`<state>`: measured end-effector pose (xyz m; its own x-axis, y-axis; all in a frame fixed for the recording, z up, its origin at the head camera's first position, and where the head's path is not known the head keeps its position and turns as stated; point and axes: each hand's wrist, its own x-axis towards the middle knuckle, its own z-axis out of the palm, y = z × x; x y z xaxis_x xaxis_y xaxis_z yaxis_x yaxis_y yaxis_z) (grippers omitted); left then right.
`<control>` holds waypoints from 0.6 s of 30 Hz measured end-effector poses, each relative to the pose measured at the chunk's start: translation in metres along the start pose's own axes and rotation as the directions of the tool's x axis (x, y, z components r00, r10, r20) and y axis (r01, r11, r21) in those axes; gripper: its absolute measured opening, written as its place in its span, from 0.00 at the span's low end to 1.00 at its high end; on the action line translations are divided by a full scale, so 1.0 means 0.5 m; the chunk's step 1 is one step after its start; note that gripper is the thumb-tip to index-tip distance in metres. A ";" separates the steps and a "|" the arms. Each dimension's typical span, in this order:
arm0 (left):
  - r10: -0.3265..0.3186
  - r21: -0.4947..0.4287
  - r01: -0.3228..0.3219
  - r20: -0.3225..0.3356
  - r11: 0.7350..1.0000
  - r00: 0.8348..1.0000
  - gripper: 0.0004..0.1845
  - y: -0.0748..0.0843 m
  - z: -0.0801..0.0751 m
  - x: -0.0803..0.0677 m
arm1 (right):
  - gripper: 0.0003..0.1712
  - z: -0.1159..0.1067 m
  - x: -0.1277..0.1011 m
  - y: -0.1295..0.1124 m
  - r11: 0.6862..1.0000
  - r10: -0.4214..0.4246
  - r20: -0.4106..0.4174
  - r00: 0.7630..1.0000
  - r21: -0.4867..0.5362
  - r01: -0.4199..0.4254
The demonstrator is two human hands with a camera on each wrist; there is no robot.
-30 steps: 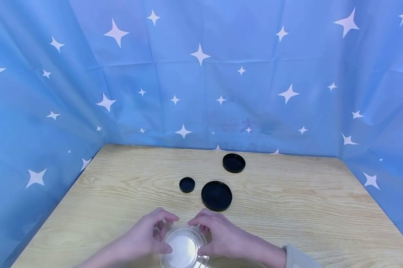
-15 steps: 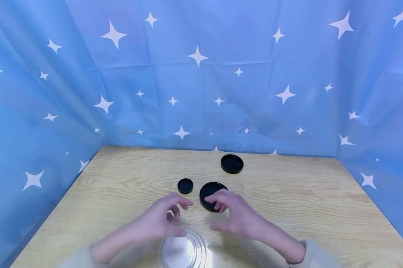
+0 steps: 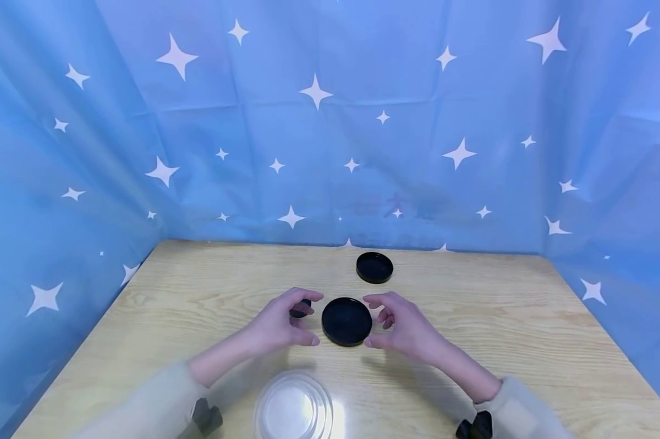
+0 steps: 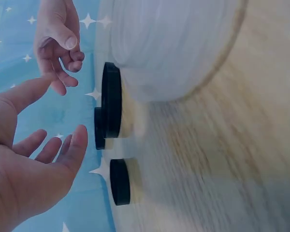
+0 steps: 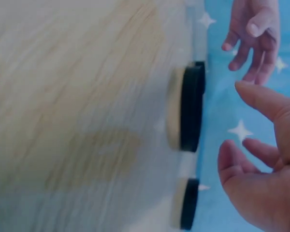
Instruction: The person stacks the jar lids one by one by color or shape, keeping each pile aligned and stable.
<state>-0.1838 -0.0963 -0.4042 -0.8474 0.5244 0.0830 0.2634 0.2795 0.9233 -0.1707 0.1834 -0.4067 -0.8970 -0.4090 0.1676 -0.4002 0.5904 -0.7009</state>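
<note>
My left hand [image 3: 283,320] hovers at the left side of the large black round lid [image 3: 347,323], thumb and fingers spread apart with nothing between them. On the opposite side, my right hand [image 3: 403,323] is held the same way, its fingertips right by the lid's rim. Both wrist views show the hands raised above the tabletop, fingers relaxed and slightly bent. A small black lid [image 3: 300,308] is partly hidden behind my left fingers. Nearer to me stands a clear round plastic container [image 3: 291,408], which fills the top of the left wrist view as a frosted-looking wall [image 4: 174,48].
A third black lid [image 3: 375,267], medium in size, lies toward the back of the wooden table [image 3: 472,317]. Blue cloth [image 3: 330,140] with white stars hangs behind the table and along both sides. Glare shows on the tabletop beside the container.
Both hands have left the clear container and moved forward to either side of the large black lid. The container and lids stay on the table, and the head view has shifted slightly.
</note>
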 end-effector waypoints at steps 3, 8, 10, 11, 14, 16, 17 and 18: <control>-0.013 -0.036 0.013 0.003 0.999 1.000 0.37 -0.011 0.007 0.014 | 0.44 0.002 0.003 0.018 0.999 0.045 0.031 0.998 0.018 -0.046; -0.033 -0.072 0.035 0.024 0.997 0.999 0.40 -0.026 0.020 0.028 | 0.50 0.010 0.008 0.039 0.994 0.108 0.064 0.992 0.028 -0.109; -0.038 -0.064 0.040 0.027 0.997 0.999 0.42 -0.028 0.024 0.029 | 0.52 0.013 0.010 0.044 0.992 0.119 0.074 0.990 0.033 -0.121; -0.040 -0.055 0.041 0.025 0.998 0.999 0.42 -0.028 0.025 0.029 | 0.52 0.014 0.011 0.045 0.992 0.121 0.078 0.990 0.035 -0.124; -0.051 -0.039 0.052 0.030 0.998 0.998 0.44 -0.031 0.027 0.031 | 0.54 0.017 0.013 0.049 0.991 0.120 0.092 0.989 0.047 -0.125; -0.055 -0.025 0.056 0.033 0.998 0.998 0.44 -0.033 0.028 0.034 | 0.54 0.018 0.014 0.052 0.991 0.114 0.095 0.989 0.055 -0.120; -0.057 -0.017 0.058 0.035 0.998 0.998 0.44 -0.034 0.029 0.036 | 0.54 0.018 0.015 0.053 0.991 0.112 0.098 0.989 0.057 -0.118; -0.059 -0.014 0.059 0.038 0.998 0.998 0.44 -0.037 0.029 0.037 | 0.54 0.018 0.015 0.055 0.992 0.110 0.099 0.989 0.057 -0.116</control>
<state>-0.1978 -0.0800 -0.4251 -0.8433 0.5373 0.0141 0.2059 0.2986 0.9319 -0.1867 0.1900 -0.4310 -0.9128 -0.4079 0.0202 -0.2820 0.5936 -0.7537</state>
